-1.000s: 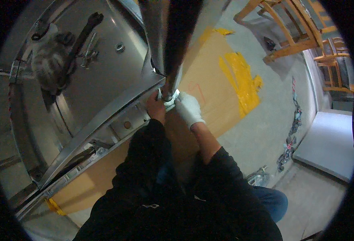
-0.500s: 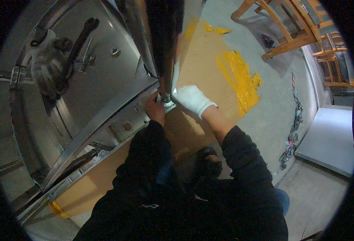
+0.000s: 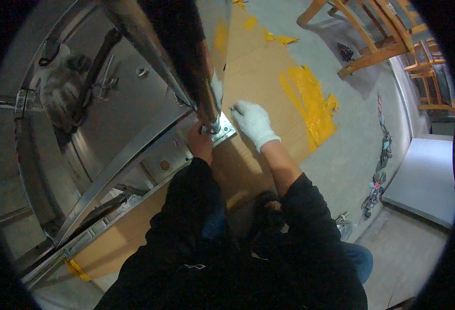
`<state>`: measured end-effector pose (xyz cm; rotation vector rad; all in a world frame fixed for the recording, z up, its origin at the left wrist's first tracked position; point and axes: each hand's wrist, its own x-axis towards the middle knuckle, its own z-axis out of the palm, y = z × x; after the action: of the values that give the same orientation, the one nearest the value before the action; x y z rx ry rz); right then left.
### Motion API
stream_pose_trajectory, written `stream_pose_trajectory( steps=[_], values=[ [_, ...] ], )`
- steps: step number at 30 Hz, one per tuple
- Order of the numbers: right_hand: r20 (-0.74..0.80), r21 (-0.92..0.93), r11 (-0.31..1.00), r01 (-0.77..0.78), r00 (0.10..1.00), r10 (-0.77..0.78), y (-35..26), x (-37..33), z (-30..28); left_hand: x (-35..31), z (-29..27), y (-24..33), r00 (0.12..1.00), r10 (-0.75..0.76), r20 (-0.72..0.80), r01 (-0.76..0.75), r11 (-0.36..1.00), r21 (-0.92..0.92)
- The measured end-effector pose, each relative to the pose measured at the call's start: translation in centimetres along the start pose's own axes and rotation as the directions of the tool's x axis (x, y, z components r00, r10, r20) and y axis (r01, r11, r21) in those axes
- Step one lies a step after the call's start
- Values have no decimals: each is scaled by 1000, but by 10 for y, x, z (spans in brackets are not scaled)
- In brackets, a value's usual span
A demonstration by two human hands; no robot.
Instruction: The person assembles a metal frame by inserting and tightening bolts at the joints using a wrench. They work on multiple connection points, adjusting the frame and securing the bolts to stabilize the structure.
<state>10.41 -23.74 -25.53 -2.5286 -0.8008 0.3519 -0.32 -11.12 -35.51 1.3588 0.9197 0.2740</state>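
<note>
My left hand point(image 3: 201, 143), bare, is closed with its fingertips against the foot of a metal post point(image 3: 204, 98). The post hides part of those fingers, so what they grip is unclear. Beside them a bright metal plate with small holes point(image 3: 228, 129) sticks out from under the post. My right hand point(image 3: 254, 124), in a white knit glove, is just right of the plate and apart from it. Its fingers are curled into a pinch, with a small dark spot at the tips, too small to name.
On the steel panel at left lie a grey work glove point(image 3: 59, 95), a dark wrench point(image 3: 101, 59), bolts point(image 3: 105, 77) and a nut point(image 3: 142, 72). Cardboard point(image 3: 258, 77) with yellow tape point(image 3: 312, 106) covers the floor. Wooden furniture point(image 3: 374, 49) stands far right, a pale board point(image 3: 421, 175) nearer.
My right hand has drawn back to the right, off the foot of the post, and its fingers have curled. The plate shows more. The post leans further left in view.
</note>
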Motion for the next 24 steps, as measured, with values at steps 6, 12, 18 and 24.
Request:
stream_pose_trajectory(
  steps=[6, 12, 18, 24],
  values=[
    [161, 273, 947, -170, 978, 129, 8, -29, 18, -2, -1, -2, 1000, -13, 5, 13, 997, -73],
    [105, 203, 966, -158, 985, 139, 6, -31, 32, -13, 0, 6, 966, 260, -14, -253, 949, 188],
    [159, 99, 977, -191, 972, 174, -3, -25, 29, -13, 1, 24, 1000, 1, -10, 0, 999, 50],
    [165, 87, 966, -243, 960, 227, -5, -25, 33, -13, 6, 24, 999, 40, -29, -40, 999, 1]
  ],
)
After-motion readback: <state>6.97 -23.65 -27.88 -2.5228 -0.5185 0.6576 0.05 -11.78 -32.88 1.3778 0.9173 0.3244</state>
